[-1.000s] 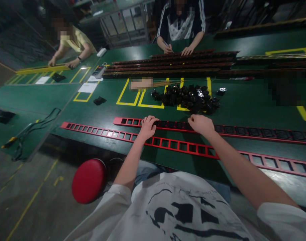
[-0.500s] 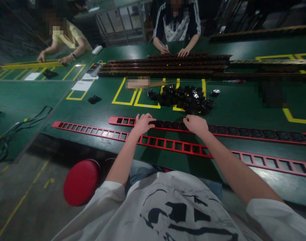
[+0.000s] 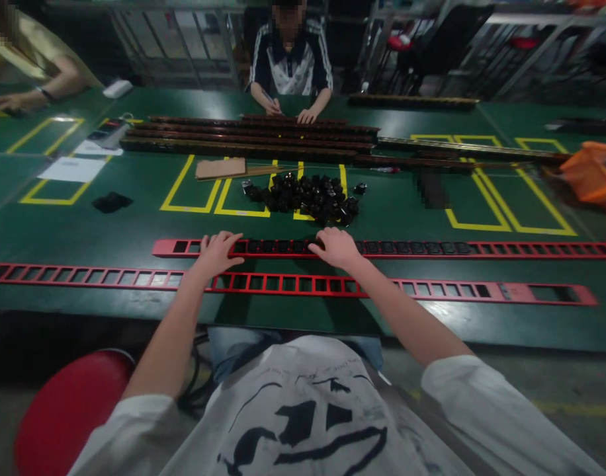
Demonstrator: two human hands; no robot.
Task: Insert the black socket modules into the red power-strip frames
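Presently, left hand: lies over the far red strip (image 3: 164,248) toward its left end, thumb and forefinger parted and pointing right; whether it grips the strip or only rests there, I cannot tell. The hand's name for marking is left hand (image 3: 218,253).
Right hand: the right hand (image 3: 337,247) bends over the same strip, farther right, fingers curled downward; its fingertips are partly hidden, so I cannot tell whether it pinches anything.
Far red strip: lies lengthwise on the green table (image 3: 75,231), under both hands. A row of black blocks (image 3: 402,247) fills its cells between the hands and on past the right one; farther right, the cells look open.
Near red strip: the near red strip (image 3: 524,291) lies between the far one and the person's body, roughly alongside it, crossed by both forearms. Most of its square cells show green table through them.
Loose pieces: a pile of black pieces (image 3: 310,196) sits just beyond the hands, over yellow tape lines, with one shiny piece (image 3: 360,189) near its right side.
Behind the pile: a flat cardboard piece (image 3: 221,168) and long dark bars (image 3: 233,147).
Left side: white paper (image 3: 72,170) and a dark, flat item (image 3: 112,201).
Right edge: an orange container (image 3: 595,173).
Co-worker across: one hand holds a pen (image 3: 266,96); the other rests by the bars.
Floor: a red stool (image 3: 77,416).
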